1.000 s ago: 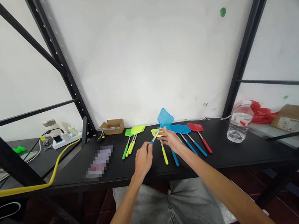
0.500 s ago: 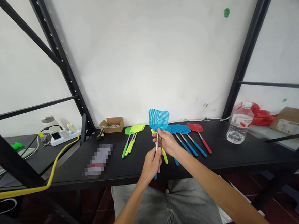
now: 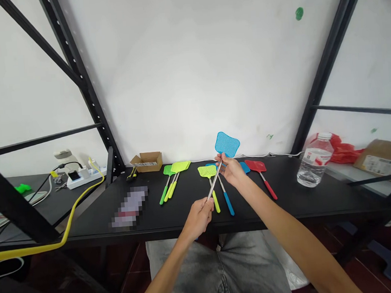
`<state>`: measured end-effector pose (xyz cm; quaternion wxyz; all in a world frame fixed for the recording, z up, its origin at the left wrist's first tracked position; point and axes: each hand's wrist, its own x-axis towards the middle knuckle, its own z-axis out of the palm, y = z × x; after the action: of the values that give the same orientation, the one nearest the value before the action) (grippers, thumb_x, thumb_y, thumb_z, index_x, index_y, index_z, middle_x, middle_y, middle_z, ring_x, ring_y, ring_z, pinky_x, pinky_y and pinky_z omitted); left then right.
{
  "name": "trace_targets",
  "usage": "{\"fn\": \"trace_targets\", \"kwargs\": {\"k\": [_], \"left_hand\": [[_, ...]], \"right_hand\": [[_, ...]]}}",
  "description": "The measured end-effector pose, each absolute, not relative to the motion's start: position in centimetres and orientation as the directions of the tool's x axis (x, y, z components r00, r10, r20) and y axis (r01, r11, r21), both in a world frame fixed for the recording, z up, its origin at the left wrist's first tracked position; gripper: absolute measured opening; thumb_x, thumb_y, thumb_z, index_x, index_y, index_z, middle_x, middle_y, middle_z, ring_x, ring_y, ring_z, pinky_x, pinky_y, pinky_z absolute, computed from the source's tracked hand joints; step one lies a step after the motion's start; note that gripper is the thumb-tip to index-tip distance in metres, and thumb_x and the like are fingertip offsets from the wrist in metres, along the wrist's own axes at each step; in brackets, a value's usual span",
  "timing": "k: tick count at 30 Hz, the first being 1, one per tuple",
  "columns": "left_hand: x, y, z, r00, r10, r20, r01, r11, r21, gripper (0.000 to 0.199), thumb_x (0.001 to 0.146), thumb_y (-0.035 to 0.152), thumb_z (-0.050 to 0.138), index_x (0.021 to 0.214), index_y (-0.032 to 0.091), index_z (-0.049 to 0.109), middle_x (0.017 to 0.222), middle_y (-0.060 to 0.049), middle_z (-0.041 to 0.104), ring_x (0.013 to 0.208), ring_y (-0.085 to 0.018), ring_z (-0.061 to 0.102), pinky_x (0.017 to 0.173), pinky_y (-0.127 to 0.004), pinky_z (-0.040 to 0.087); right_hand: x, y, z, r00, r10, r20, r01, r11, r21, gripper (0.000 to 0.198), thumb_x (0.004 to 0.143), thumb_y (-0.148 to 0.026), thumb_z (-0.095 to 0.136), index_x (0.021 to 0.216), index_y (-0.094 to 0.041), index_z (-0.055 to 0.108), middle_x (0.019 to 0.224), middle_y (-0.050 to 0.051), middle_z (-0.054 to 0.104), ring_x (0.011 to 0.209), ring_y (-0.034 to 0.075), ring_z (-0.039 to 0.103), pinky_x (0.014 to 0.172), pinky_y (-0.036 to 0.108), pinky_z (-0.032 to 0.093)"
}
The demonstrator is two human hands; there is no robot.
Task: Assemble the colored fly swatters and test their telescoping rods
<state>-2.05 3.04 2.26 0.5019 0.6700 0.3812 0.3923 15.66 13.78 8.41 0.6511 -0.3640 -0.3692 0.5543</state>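
A blue fly swatter (image 3: 227, 143) is held tilted above the table between both hands. My left hand (image 3: 199, 215) is closed round its handle end, mostly hiding the grip. My right hand (image 3: 232, 170) pinches the metal shaft just under the mesh head. A long stretch of bare shaft shows between the hands. Beneath it lie a yellow-green fly swatter (image 3: 206, 171) and another blue swatter, its handle (image 3: 229, 204) pointing toward me. More blue swatters (image 3: 244, 167) are largely covered by my right hand and forearm. A red fly swatter (image 3: 256, 165) lies to the right.
On the left lie a green swatter (image 3: 168, 170) and yellow-green swatters (image 3: 181, 166). Behind them stands an open cardboard box (image 3: 149, 163). A water bottle (image 3: 313, 162) stands at the right. Black rack posts (image 3: 88, 100) frame the table, and a yellow cable (image 3: 71, 217) hangs at the left.
My right hand has moved up and right with the swatter's head, while my left stays low. The hands are farther apart, and the visible shaft between them is longer and more tilted.
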Motion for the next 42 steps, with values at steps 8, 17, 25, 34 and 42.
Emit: {"fn": "trace_targets", "kwargs": {"k": [8, 17, 25, 34, 42], "left_hand": [[-1.6, 3.6, 1.8, 0.444, 0.881, 0.163, 0.105, -0.232, 0.967, 0.046, 0.092, 0.060, 0.036, 0.071, 0.020, 0.045, 0.039, 0.009, 0.038, 0.029, -0.007, 0.032, 0.034, -0.018, 0.023], [-2.2, 3.5, 1.4, 0.444, 0.881, 0.164, 0.041, -0.203, 0.978, 0.043, 0.091, 0.057, 0.041, 0.070, 0.019, 0.046, 0.040, 0.009, 0.038, 0.030, -0.006, 0.029, 0.034, -0.018, 0.024], [-2.1, 3.5, 1.6, 0.394, 0.899, 0.192, 0.060, -0.234, 0.970, 0.050, 0.092, 0.061, 0.036, 0.072, 0.018, 0.051, 0.037, 0.007, 0.042, 0.029, -0.007, 0.033, 0.035, -0.017, 0.021], [-2.0, 4.1, 1.3, 0.379, 0.906, 0.191, 0.051, -0.226, 0.973, 0.052, 0.093, 0.063, 0.032, 0.067, 0.019, 0.046, 0.032, 0.007, 0.039, 0.025, -0.007, 0.033, 0.033, -0.018, 0.017], [-2.6, 3.3, 1.6, 0.475, 0.861, 0.181, 0.025, -0.219, 0.975, 0.050, 0.095, 0.056, 0.034, 0.065, 0.018, 0.049, 0.032, 0.006, 0.043, 0.027, -0.007, 0.033, 0.039, -0.018, 0.025]], "right_hand": [[18.5, 15.6, 10.0, 0.192, 0.976, 0.107, -0.378, 0.174, -0.909, 0.023, 0.087, -0.044, 0.061, 0.091, -0.022, 0.066, 0.105, 0.006, 0.072, 0.079, 0.015, 0.067, 0.062, 0.025, 0.053], [16.4, 12.6, 9.2, 0.033, 0.988, 0.153, -0.385, 0.154, -0.910, 0.027, 0.090, -0.045, 0.058, 0.100, -0.022, 0.067, 0.104, 0.006, 0.071, 0.071, 0.014, 0.065, 0.063, 0.025, 0.052], [14.0, 9.2, 5.8, -0.258, 0.958, 0.128, -0.209, 0.074, -0.975, 0.032, 0.086, -0.049, 0.062, 0.092, -0.018, 0.066, 0.090, 0.009, 0.074, 0.071, 0.016, 0.067, 0.062, 0.026, 0.051], [13.4, 10.5, 7.6, -0.160, 0.975, 0.152, -0.265, 0.106, -0.958, 0.030, 0.081, -0.047, 0.067, 0.080, -0.018, 0.062, 0.078, 0.006, 0.071, 0.066, 0.015, 0.064, 0.059, 0.024, 0.047], [15.8, 13.0, 10.0, 0.066, 0.981, 0.182, -0.328, 0.193, -0.925, 0.024, 0.084, -0.044, 0.064, 0.090, -0.021, 0.064, 0.084, 0.004, 0.071, 0.072, 0.016, 0.066, 0.061, 0.027, 0.050]]}}
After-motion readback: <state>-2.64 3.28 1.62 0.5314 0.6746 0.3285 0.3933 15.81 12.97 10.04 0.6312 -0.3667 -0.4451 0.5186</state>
